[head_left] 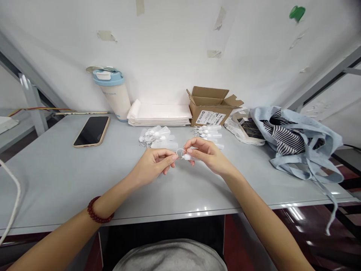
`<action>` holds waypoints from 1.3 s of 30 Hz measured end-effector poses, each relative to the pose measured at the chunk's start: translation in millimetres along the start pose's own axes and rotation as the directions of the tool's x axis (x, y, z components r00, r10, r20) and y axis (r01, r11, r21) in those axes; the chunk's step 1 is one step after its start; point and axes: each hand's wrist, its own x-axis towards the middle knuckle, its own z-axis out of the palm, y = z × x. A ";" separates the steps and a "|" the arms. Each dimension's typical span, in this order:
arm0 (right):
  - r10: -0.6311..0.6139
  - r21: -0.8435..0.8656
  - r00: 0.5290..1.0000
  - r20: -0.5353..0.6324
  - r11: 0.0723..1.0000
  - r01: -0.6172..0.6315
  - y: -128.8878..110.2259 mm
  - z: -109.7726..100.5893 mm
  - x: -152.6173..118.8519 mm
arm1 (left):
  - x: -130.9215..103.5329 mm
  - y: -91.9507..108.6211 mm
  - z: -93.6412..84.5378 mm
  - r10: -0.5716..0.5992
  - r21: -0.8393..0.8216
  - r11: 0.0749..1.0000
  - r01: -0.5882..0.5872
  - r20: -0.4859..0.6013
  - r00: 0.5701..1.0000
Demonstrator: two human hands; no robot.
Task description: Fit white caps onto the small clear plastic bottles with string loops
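Observation:
Above the middle of the grey table, my right hand (207, 153) has its fingers closed on a small white-capped bottle (186, 156). A thin white loop curves from the bottle toward my left hand (155, 164), whose thumb and forefinger pinch the loop's end. Just behind my left hand lies a pile of translucent white bottles (158, 136) with thin strings. A second group of similar bottles (209, 131) lies behind my right hand, which partly hides it.
On the grey table (135, 203) are a phone (92, 131), a tumbler (115, 96), stacked white envelopes (160, 114), an open cardboard box (209, 109), a plastic bag (238, 130) and a blue cloth bag (307, 139). A white cable (16, 195) hangs at the left.

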 end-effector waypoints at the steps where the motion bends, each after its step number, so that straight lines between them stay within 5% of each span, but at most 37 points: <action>1: -0.001 -0.004 1.000 -0.001 1.000 0.001 0.3 0.5 0.1 | 0.0 0.0 0.3 -0.002 -0.003 1.000 0.001 -0.001 1.000; 39: 0.050 -0.072 0.995 -0.082 0.996 -0.056 13.8 20.3 4.5 | -0.5 -0.4 8.2 -0.031 0.054 0.998 0.028 0.056 0.998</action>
